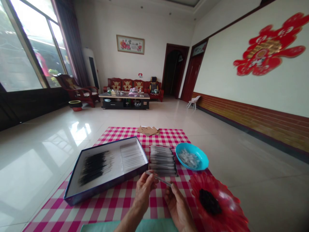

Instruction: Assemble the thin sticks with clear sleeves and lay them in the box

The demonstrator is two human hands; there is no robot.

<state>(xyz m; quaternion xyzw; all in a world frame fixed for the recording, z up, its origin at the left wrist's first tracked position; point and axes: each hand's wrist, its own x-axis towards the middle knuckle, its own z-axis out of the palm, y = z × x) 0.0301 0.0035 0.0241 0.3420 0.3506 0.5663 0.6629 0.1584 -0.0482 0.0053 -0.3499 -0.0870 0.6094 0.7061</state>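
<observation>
Between my two hands a slim translucent pen is held at a slant. My left hand pinches its upper left end; the fingers of my right hand close on its lower right end. Just beyond my hands lies a stack of similar pens, side by side. To the left stands a shallow dark blue box with a white inside. It holds a bunch of black-ended thin sticks and a row of clear tubes.
A blue bowl of small clear pieces stands right of the pens. Nearer is a red petal-edged dish with small black pieces. Cardboard scraps lie at the far edge of the checkered tablecloth.
</observation>
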